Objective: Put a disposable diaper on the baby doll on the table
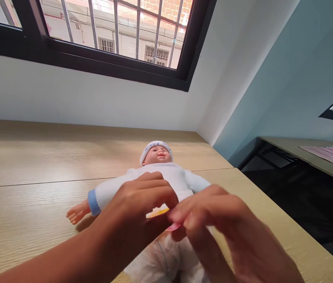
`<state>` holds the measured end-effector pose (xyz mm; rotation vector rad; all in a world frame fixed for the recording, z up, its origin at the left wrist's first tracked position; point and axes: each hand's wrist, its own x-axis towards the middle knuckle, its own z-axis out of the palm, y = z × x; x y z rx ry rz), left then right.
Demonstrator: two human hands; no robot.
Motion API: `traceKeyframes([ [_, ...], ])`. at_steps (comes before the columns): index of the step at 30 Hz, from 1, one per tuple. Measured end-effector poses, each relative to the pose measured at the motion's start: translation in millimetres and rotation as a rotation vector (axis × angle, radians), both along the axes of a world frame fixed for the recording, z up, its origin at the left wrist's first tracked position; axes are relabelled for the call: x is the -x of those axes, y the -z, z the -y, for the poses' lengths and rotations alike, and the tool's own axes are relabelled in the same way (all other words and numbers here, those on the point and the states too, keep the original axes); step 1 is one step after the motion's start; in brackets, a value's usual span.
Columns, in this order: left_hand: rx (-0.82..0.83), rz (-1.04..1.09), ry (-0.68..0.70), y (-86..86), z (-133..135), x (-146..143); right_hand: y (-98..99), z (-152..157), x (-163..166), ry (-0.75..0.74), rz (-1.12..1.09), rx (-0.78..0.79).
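A baby doll (157,154) in a white cap and a white long-sleeved top (171,179) with a blue cuff (94,202) lies on its back, head away from me. Over its waist, my left hand (145,196) is closed, its thumb and forefinger bent together. Close against it, my right hand (222,220) pinches at the same spot. A small pink piece (173,227) shows between the fingertips, and a yellow strip (158,212) shows under the left fingers. Pale, fluffy-looking covering (163,259) lies around the doll's legs. My fingers hide most of the waist.
The doll lies on a light wooden table (37,157) set against the white wall below a dark-framed, barred window (116,59). At right, past the table edge, stands another table (296,145) with a pink cloth (331,155) on it.
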<state>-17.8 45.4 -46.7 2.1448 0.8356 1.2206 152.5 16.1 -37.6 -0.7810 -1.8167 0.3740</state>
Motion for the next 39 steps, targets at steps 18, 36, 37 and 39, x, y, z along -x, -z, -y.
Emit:
traceKeyframes([
  [18, 0.138, 0.402, 0.045, -20.0, 18.6, 4.6, 0.1, -49.3, -11.3, 0.053, 0.3, -0.034],
  [36, 0.493, 0.404, -0.029, -11.5, 0.5, -2.1, -20.9, -37.2, -24.8, -0.575, -0.325, 0.392],
  [37, 0.513, 0.427, -0.012, -11.1, 0.2, -2.9, -21.3, -36.6, -24.5, -0.583, -0.336, 0.42],
  [39, 0.513, 0.466, 0.002, -11.4, 0.4, -3.6, -22.1, -35.6, -24.5, -0.582, -0.347, 0.468],
])
